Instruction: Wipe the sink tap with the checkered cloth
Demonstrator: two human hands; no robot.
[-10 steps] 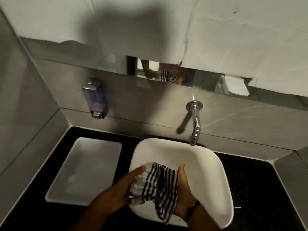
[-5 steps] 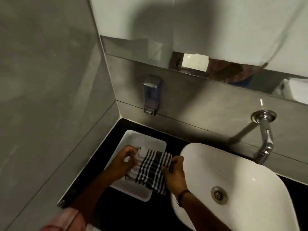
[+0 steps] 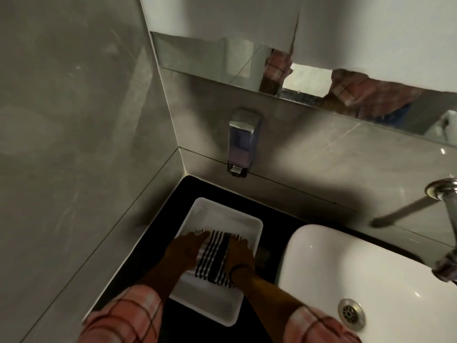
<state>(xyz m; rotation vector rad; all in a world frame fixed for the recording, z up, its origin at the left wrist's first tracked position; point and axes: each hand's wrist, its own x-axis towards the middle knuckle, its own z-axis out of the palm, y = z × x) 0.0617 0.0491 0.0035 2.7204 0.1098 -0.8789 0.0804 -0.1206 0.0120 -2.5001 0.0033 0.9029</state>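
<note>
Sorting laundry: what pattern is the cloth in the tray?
Dark and white stripes, checkered cloth, seen in the head view.

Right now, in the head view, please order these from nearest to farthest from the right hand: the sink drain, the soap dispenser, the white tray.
1. White rectangular tray: directly under the right hand.
2. Round metal sink drain: right, in the basin.
3. Chrome wall-mounted soap dispenser: up on the back wall.
</note>
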